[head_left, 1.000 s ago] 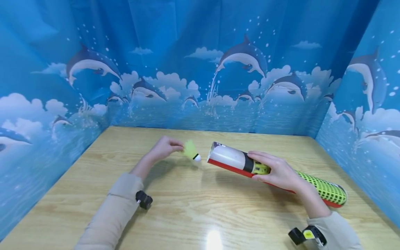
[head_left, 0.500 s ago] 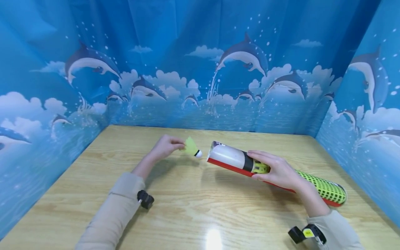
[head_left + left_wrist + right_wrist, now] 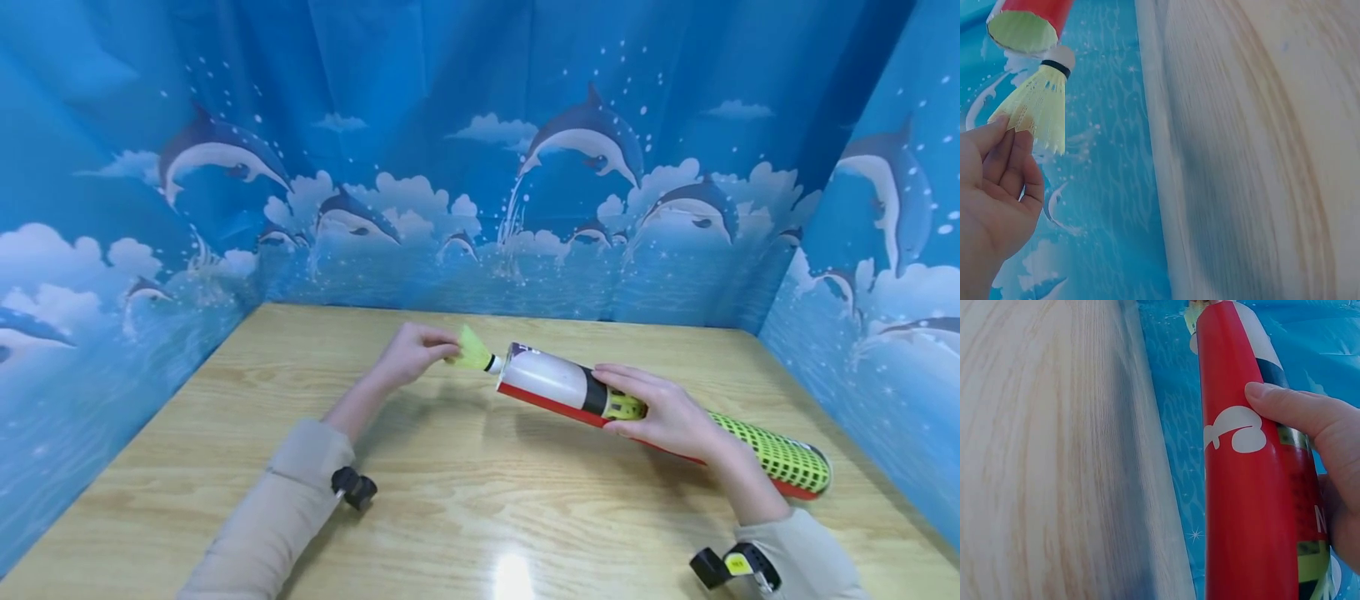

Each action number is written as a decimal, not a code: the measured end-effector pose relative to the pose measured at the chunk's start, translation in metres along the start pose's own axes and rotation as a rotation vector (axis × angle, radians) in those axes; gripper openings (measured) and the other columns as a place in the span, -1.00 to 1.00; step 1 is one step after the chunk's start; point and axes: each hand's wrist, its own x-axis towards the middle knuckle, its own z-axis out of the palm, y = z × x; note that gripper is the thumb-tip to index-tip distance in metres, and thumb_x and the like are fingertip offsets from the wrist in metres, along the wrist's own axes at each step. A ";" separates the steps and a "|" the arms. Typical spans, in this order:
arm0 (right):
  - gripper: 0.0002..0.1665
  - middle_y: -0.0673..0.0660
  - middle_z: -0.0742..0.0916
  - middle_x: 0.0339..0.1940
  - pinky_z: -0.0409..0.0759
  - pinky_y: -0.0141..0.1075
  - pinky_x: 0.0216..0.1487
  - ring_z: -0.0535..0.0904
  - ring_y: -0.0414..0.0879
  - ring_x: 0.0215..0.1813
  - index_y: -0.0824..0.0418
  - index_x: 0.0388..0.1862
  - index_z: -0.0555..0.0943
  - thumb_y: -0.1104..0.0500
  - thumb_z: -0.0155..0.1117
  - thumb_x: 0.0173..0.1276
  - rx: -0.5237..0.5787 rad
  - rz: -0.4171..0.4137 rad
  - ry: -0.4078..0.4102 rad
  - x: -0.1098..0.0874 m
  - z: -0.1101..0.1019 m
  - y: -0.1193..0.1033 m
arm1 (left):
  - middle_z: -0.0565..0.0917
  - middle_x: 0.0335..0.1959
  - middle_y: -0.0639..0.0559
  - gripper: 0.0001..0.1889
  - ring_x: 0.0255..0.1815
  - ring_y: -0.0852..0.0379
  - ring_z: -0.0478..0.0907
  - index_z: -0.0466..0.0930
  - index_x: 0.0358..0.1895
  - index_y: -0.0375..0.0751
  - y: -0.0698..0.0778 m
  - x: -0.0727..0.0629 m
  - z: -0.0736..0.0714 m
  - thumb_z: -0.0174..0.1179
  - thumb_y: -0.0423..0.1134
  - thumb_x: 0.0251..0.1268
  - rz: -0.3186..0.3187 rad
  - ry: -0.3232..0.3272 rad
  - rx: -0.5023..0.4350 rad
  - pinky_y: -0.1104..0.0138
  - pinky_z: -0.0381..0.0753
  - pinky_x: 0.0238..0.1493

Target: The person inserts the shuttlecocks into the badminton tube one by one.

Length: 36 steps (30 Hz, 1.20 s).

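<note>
My left hand (image 3: 415, 353) pinches a yellow shuttlecock (image 3: 474, 352) by the edge of its skirt, above the table. Its white cork end with a black band points right, right at the open mouth of the shuttlecock tube. In the left wrist view, the cork of the shuttlecock (image 3: 1041, 100) overlaps the rim of the tube (image 3: 1054, 19), whose pale inside shows. My right hand (image 3: 666, 410) grips the long tube (image 3: 551, 379) around its middle, thumb on the near side. The tube is red, white, black and green-patterned, tilted with its mouth raised to the left.
A light wood-grain table (image 3: 450, 500) lies beneath both hands. Blue curtains (image 3: 480, 167) printed with dolphins and clouds stand behind it and at both sides. A black wrist camera (image 3: 354, 488) sits on the left sleeve, another camera (image 3: 711, 568) at the right wrist.
My left hand has moved right with the shuttlecock, bringing its cork from a short gap away up to the tube's mouth. The right hand and the tube have stayed nearly still.
</note>
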 end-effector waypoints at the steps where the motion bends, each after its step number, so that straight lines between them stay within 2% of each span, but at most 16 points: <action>1: -0.16 0.22 0.49 0.24 0.52 0.03 -0.03 0.45 0.14 0.16 0.11 0.28 0.42 0.06 0.52 -0.02 -0.002 0.003 -0.002 0.000 0.000 0.000 | 0.71 -0.32 -0.13 -0.78 -0.31 0.07 0.64 0.66 -0.14 -0.37 0.001 0.000 0.002 0.22 -0.32 0.21 0.008 0.000 -0.014 0.16 0.60 -0.20; 4: -0.17 0.22 0.50 0.24 0.52 0.03 -0.04 0.45 0.14 0.16 0.12 0.28 0.43 0.04 0.51 -0.02 -0.001 0.000 0.002 -0.001 0.000 -0.001 | 0.70 -0.30 -0.16 -0.79 -0.32 0.07 0.64 0.66 -0.14 -0.39 0.005 -0.002 0.004 0.22 -0.34 0.20 0.021 0.003 -0.039 0.08 0.59 -0.16; 11: -0.16 0.24 0.50 0.23 0.53 0.02 -0.06 0.46 0.15 0.14 0.14 0.27 0.43 0.11 0.53 -0.05 0.000 -0.017 0.013 0.000 -0.002 -0.001 | 0.70 -0.29 -0.14 -0.79 -0.31 0.08 0.64 0.67 -0.14 -0.35 0.011 -0.004 0.001 0.23 -0.31 0.21 0.000 0.018 -0.036 0.28 0.60 -0.24; 17: -0.16 0.23 0.50 0.23 0.53 0.01 -0.05 0.46 0.14 0.15 0.13 0.27 0.43 0.11 0.54 -0.06 0.000 -0.029 0.020 -0.001 -0.001 0.000 | 0.70 -0.24 -0.15 -0.79 -0.31 0.10 0.64 0.66 -0.12 -0.35 0.016 -0.005 0.001 0.23 -0.33 0.20 -0.020 0.032 -0.057 0.29 0.61 -0.25; 28: -0.16 0.23 0.49 0.24 0.54 -0.01 -0.07 0.46 0.13 0.15 0.13 0.27 0.43 0.09 0.53 -0.04 0.012 -0.023 0.016 -0.002 -0.001 -0.002 | 0.70 -0.25 -0.12 -0.81 -0.31 0.09 0.62 0.67 -0.15 -0.35 0.026 -0.007 0.019 0.24 -0.37 0.17 -0.007 -0.042 -0.131 0.30 0.62 -0.26; 36: -0.14 0.21 0.50 0.23 0.54 -0.03 -0.07 0.47 0.11 0.15 0.14 0.26 0.44 0.10 0.55 -0.08 0.003 -0.053 0.027 0.000 0.001 -0.002 | 0.70 -0.26 -0.14 -0.81 -0.30 0.09 0.63 0.67 -0.18 -0.36 0.028 -0.006 0.027 0.26 -0.37 0.15 -0.028 -0.037 -0.123 0.32 0.62 -0.26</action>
